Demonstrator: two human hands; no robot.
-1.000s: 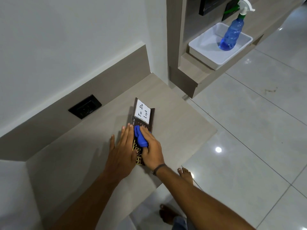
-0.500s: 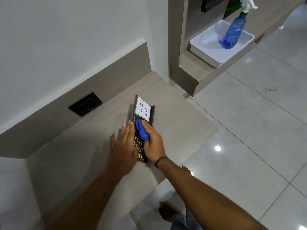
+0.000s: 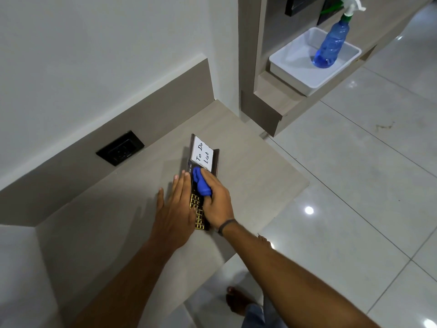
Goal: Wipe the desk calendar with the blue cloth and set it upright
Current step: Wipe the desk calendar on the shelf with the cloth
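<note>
While flat, calendar (image 3: pixel 198 210) under cloth (image 3: pixel 201 184).

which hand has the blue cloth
The right hand, with the dark wristband, presses the bunched blue cloth onto the desk calendar. The left hand lies flat and open beside it, holding nothing.

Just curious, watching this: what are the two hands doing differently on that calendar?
The left hand lies flat and open, fingers spread, pressing on the calendar and desk; the right hand is curled shut around a bunched blue cloth. The left holds nothing; the right presses the cloth onto the calendar's face. The right wrist has a dark band; the left is bare. Both rest on the calendar, which lies flat.
</note>
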